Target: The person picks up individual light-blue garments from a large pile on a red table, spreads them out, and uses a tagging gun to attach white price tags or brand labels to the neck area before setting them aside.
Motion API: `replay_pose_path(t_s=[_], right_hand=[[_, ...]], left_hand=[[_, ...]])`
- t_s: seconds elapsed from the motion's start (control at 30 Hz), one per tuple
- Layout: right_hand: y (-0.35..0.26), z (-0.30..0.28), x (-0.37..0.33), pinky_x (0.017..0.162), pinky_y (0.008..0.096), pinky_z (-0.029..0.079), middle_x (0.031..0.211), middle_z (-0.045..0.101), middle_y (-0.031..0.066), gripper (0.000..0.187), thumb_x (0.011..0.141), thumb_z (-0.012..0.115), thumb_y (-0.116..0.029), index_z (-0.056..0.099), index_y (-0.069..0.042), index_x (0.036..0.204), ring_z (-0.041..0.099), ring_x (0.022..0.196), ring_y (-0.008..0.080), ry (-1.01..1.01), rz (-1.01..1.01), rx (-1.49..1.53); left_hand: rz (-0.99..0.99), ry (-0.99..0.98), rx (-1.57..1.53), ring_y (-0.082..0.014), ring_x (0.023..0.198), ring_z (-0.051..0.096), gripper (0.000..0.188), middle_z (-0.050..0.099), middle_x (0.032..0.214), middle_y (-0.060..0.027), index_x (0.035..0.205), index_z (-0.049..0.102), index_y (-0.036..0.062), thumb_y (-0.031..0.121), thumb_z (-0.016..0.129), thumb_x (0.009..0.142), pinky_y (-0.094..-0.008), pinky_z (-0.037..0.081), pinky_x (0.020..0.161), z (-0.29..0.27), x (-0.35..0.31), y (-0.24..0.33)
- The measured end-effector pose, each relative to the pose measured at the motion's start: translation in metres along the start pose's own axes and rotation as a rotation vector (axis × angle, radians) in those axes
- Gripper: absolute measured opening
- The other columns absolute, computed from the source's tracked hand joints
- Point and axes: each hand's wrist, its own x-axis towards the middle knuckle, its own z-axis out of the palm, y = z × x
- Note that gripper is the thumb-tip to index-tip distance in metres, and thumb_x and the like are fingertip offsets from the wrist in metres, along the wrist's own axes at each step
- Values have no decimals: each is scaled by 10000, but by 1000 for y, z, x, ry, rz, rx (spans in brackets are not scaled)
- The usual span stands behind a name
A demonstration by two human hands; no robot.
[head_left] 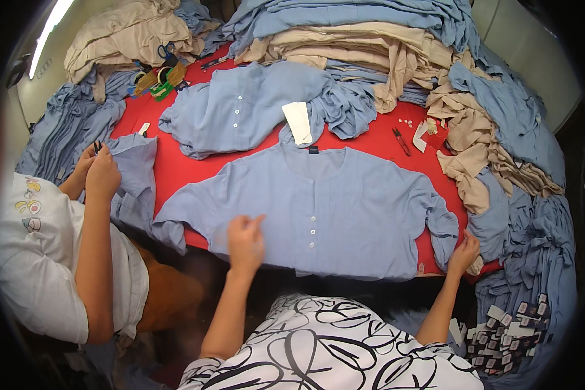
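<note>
Wearing a white top (331,344) with black looped outlines, closest to the camera, at the near edge of a red-covered table (182,172). Holding the left hand (246,246) out over the near left part of a light blue shirt (364,208), with fingers mostly curled, one pointing off to the right, and with no object to be seen in it. Now over to the right hand (465,252), with fingers partly bent, up close by the end of the shirt's right-side sleeve (441,227). Hard to call, with blur on the left and overlap on the right: cannot tell whether gripping cloth with either, or even touching it.

And look at that shirt! Laid flat across the near middle of the table, with the neckline toward the far side, the hem at the near edge and both sleeves spread wide. Smooth through the middle, bunched and creased at the sleeves. Showing three white buttons (313,232) down the front, plus a dark label (314,150) inside the round neck.

Just beyond, notice a second blue shirt (240,104), crumpled, with white cards (297,123) on it. Farther right, spot small snips (402,141). Near right, see heaped tags (507,338). Over left, find a co-worker's hands (103,172), closed around a small dark tool (98,148).
</note>
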Motion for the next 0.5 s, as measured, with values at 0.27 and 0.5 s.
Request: replay_pose_path(t_s=[0.27, 0.5], right_hand=[[23, 41, -13, 912, 405, 476, 1104, 626, 154, 218, 916, 527, -37, 693, -31, 1057, 608, 1047, 324, -35, 209, 149], [53, 21, -28, 907, 398, 473, 1047, 641, 148, 191, 887, 543, -3, 688, -19, 1010, 612, 1014, 331, 16, 16, 148]], left_hand=[[124, -207, -10, -299, 925, 538, 436, 533, 1008, -114, 1190, 669, 138, 10, 584, 782, -429, 423, 803, 55, 56, 44], [-176, 23, 134, -331, 1103, 505, 366, 549, 1145, -135, 1211, 632, 109, 78, 619, 847, -477, 395, 949, -20, -17, -26]])
